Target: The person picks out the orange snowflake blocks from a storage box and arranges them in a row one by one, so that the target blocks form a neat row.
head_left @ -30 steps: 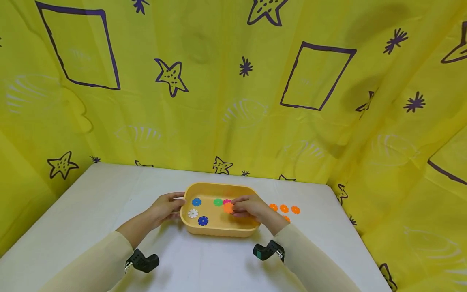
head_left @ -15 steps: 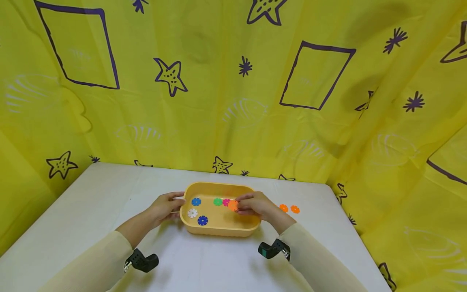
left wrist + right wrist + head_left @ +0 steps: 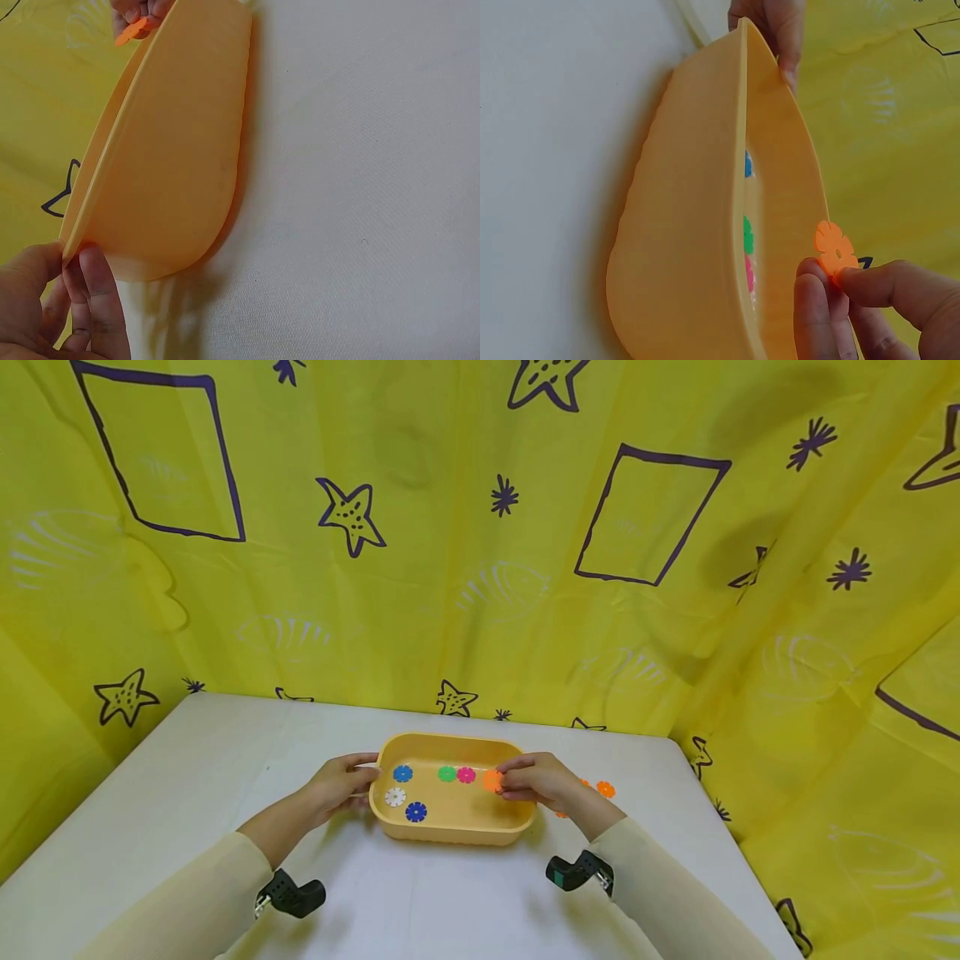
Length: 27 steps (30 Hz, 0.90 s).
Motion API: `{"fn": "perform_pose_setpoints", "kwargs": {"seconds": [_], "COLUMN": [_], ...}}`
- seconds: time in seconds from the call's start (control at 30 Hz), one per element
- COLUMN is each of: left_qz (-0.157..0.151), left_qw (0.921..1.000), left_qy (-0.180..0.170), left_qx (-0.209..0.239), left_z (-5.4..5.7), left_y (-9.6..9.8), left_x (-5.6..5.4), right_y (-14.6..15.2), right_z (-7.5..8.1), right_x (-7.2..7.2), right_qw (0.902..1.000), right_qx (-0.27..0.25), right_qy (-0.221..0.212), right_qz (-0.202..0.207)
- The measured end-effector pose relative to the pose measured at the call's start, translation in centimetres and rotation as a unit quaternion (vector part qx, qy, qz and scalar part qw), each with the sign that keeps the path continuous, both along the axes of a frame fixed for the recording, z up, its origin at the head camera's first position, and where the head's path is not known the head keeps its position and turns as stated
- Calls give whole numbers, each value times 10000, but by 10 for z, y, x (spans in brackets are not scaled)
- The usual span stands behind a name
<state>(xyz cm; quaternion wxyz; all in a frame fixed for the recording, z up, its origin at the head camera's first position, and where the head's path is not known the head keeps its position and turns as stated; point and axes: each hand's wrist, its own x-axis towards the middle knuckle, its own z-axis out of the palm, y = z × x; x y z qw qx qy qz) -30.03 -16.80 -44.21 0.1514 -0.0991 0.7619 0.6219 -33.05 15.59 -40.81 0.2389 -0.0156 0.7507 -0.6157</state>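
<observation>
A yellow-orange plastic tray [image 3: 450, 837] stands on the table. My left hand [image 3: 341, 783] grips its left end; in the left wrist view the thumb and fingers [image 3: 101, 300] pinch the rim. Over the tray's right end, my right hand [image 3: 542, 777] pinches an orange snowflake disc [image 3: 835, 250] between thumb and fingertips. Flat in the tray lie more notched discs: a light blue disc [image 3: 402, 774], a white disc [image 3: 395, 797], a dark blue disc [image 3: 416, 812], a green disc [image 3: 447, 774] and a pink disc [image 3: 466, 775].
Several loose orange discs [image 3: 606, 789] lie on the white table [image 3: 420, 902] to the right of the tray, some partly hidden by the right hand and wrist. A yellow patterned curtain [image 3: 420, 610] hangs behind the table and along its sides.
My right hand has moved right within the tray, carrying the orange disc away from the pink one, which shows fully now. The left hand and tray have hardly moved.
</observation>
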Motion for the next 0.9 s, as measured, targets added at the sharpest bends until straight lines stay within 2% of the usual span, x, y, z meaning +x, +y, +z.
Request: {"fn": "perform_pose_setpoints", "kwargs": {"seconds": [0.4, 0.9], "left_qz": [-7, 3], "left_qw": [10000, 10000], "left_qy": [-11, -5], "left_qx": [11, -39], "left_z": [1, 2], "left_y": [0, 1], "left_x": [0, 1], "right_y": [17, 39], "right_z": [7, 9], "right_x": [2, 3], "right_qw": [10000, 9998], "right_qx": [11, 35], "right_qy": [12, -95], "right_qz": [79, 173]}}
